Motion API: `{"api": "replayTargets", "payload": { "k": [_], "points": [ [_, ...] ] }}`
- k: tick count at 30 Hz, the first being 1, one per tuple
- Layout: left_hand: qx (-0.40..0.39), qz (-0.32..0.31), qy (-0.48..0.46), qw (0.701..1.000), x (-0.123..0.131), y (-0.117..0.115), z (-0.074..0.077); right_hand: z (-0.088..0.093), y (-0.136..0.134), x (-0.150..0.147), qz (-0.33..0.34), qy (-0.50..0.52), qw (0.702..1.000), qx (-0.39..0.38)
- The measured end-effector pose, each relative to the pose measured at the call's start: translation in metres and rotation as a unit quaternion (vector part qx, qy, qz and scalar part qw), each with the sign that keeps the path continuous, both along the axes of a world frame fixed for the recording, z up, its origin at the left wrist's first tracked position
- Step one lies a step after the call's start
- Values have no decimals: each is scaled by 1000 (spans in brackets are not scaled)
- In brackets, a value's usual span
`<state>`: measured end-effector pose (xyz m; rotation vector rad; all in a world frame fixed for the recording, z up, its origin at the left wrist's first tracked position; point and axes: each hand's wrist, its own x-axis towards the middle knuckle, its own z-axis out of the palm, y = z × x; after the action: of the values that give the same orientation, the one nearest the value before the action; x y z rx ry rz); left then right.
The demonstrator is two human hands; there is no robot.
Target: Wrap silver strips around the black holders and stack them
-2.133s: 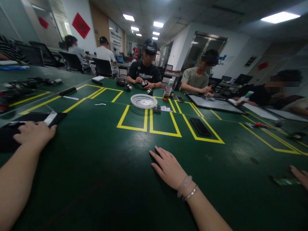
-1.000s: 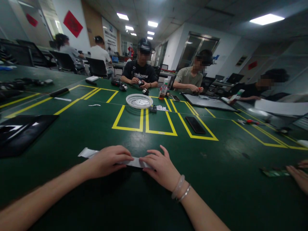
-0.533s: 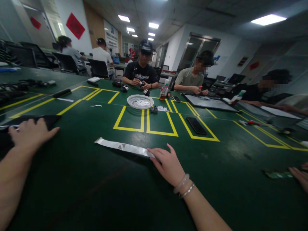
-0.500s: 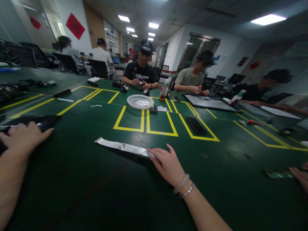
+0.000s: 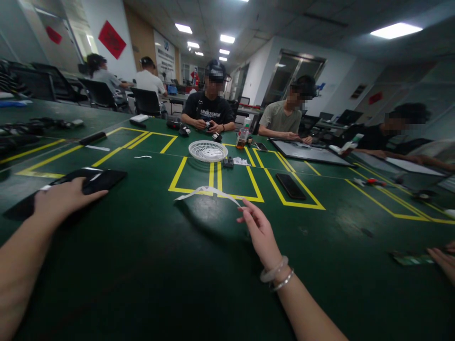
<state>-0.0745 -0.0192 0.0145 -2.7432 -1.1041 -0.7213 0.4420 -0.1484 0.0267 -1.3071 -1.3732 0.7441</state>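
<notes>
My right hand [image 5: 262, 232] pinches one end of a white flat ribbon cable [image 5: 208, 189] between thumb and fingertips. The cable arches up and leftward over the green table [image 5: 170, 284], its far end low near the surface. At the left, my left hand [image 5: 66, 199] lies over a thin black flat panel [image 5: 113, 179], gripping it with the thumb stretched along the top. The fingers on its far side are partly hidden. Beyond the cable sits a round white plastic basket [image 5: 191, 154].
A black phone [image 5: 290, 186] lies in a yellow tape outline on the right. Farther off stand a bottle [image 5: 243, 135] and a large flat panel [image 5: 313, 152]. Several people work across the table. At the right edge, another person's hand [image 5: 442, 259] touches a green board [image 5: 412, 258].
My left hand has moved right, bringing the black panel along. My right hand has shifted slightly right, and the ribbon cable has turned and bowed up from a flatter pose.
</notes>
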Motion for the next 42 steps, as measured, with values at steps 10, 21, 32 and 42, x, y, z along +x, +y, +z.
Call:
{"api": "replayTargets", "payload": {
  "k": [10,21,32,42],
  "points": [
    [-87,-18,123,988,183,-53,-5,0,3,3,-104,78,990,59],
    [3,-226,105,968,228,-99,5,8,-13,-8,73,-184,973,116],
    [28,-185,98,977,232,-101,7,13,-23,-18,197,-522,828,54],
    [-6,-184,101,978,234,-100,5,13,-29,-25,169,-531,827,76]
  ]
}}
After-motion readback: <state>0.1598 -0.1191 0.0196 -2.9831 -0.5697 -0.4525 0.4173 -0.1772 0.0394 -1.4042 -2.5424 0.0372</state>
